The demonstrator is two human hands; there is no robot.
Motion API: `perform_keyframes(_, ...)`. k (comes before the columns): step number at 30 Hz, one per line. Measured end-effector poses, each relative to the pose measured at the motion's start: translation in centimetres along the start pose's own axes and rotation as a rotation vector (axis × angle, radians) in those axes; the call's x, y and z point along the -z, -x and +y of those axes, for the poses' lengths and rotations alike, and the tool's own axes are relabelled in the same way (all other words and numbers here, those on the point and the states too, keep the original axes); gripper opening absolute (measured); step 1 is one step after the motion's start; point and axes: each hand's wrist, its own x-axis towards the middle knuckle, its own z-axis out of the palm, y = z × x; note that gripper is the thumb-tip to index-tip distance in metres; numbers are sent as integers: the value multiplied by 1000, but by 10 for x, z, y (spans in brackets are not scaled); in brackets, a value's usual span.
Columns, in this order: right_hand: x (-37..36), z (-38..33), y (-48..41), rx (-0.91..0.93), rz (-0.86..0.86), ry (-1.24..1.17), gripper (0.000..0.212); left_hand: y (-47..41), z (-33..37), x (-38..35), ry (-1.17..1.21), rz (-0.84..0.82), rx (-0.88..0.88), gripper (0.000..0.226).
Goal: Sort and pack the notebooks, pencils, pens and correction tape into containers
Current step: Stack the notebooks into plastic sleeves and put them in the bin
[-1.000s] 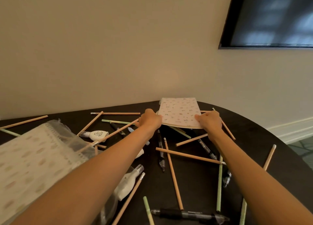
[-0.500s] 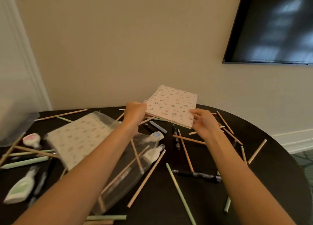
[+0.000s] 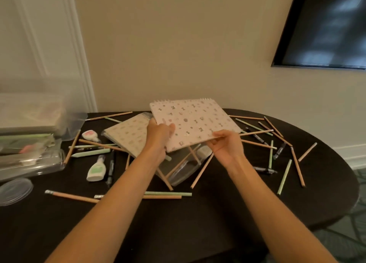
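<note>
Pale pink square spiral-bound notebook [image 3: 195,122], cover dotted with small dark and grey motifs, wire coil along its far edge, is held clear of the dark oval table [image 3: 217,213] and tilted, near edge lower. Left hand [image 3: 158,133] grips its left edge, thumb on top of the cover, fingers curled underneath. Right hand [image 3: 225,146] pinches its near right corner, fingers bent, tips against the edge. Just left of the notebook and partly under it lies a beige patterned spiral notebook [image 3: 128,133]. Directly below it is a clear plastic container [image 3: 182,169] on its side, with wooden pencils across it. Further left of the notebook: a white-and-green correction tape [image 3: 96,168], a white-and-pink correction tape [image 3: 90,135] and a clear plastic bin [image 3: 29,144], blurred. Right of it, scattered tan and green pencils [image 3: 297,166] and black pens [image 3: 279,151].
</note>
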Motion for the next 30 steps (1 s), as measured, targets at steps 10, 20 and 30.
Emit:
perform_keyframes(10,30,-32,16,-82,46,563,39,1,25,33,-398,-198,-25,17)
perform_keyframes(20,60,-54,20,-194,190,507,47,-20,-6,41,-1401,-402,-140,70)
perform_keyframes(30,69,-55,16,-230,225,705,37,-17,-10,33,-1797,-108,-414,18)
